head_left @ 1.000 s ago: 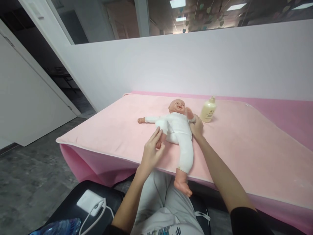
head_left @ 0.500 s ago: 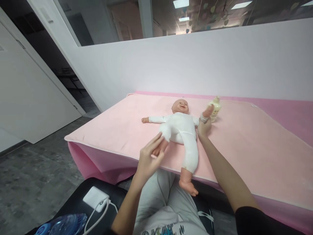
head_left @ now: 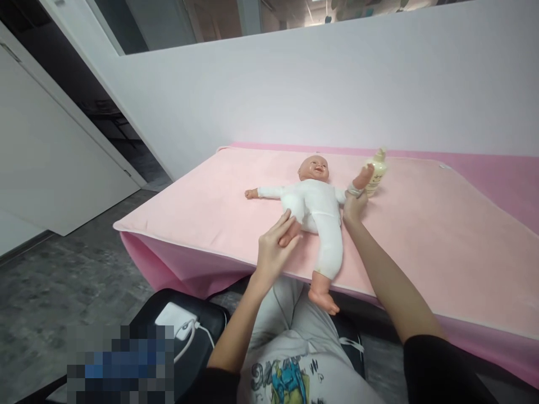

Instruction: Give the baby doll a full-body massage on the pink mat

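A baby doll (head_left: 326, 202) with a white cloth body lies on its back on the pink padded cover (head_left: 202, 196). Its head points to the wall. My left hand (head_left: 273, 247) is closed around the foot of the doll's bent leg, thumb on one side and fingers on the other. The other leg lies straight, its bare foot (head_left: 323, 294) sticking out over the table's front edge. With my right hand (head_left: 356, 206) I grip the doll's other arm at the wrist, and its small hand points up. Just behind that stands a pale yellow pump bottle (head_left: 378, 171).
A white wall (head_left: 295, 90) with a window above runs along the table's far side. On a black chair (head_left: 206, 320) at my lower left lie a white power bank (head_left: 172, 317) with a cable and a pixelated blue thing. A white door (head_left: 54, 146) is at the left.
The view has tipped down a little, so more of my lap shows. My left hand has moved slightly up and right with the doll's foot. My right hand still grips the doll's arm.
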A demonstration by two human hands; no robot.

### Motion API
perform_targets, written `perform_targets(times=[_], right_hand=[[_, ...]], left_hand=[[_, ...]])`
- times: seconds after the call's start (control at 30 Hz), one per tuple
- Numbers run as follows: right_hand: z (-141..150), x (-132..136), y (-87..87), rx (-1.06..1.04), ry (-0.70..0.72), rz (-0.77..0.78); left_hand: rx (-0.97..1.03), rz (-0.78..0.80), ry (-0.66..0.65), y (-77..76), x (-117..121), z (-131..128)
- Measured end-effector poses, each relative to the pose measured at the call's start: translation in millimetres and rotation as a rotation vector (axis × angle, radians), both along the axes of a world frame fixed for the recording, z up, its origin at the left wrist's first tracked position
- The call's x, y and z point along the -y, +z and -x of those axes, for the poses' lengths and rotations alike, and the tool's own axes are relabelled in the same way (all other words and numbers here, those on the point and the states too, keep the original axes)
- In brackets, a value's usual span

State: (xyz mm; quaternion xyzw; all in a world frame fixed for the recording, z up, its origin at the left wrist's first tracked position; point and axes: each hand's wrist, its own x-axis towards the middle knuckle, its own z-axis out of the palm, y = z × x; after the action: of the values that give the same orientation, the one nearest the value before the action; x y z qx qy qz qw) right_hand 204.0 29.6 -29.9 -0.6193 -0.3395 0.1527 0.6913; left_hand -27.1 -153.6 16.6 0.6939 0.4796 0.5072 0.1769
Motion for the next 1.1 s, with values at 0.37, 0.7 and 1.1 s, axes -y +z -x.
perform_targets(times=[0.37, 0.7, 1.1], right_hand=[[1.8, -6.4, -4.2, -0.114, -0.084, 0.008], [3.1, 7.6, -0.9, 0.387, 0.237, 0.026], [-0.5, 0.0, 2.5, -0.053, -0.049, 0.027]], left_hand=[[-0.014, -0.015, -0.029, 5.4, 10.4, 4.3], [-0.046, 0.002, -0.042, 4.4, -65.8, -8.9], [0.000, 0.087, 0.067, 21.1, 45.9, 12.9]])
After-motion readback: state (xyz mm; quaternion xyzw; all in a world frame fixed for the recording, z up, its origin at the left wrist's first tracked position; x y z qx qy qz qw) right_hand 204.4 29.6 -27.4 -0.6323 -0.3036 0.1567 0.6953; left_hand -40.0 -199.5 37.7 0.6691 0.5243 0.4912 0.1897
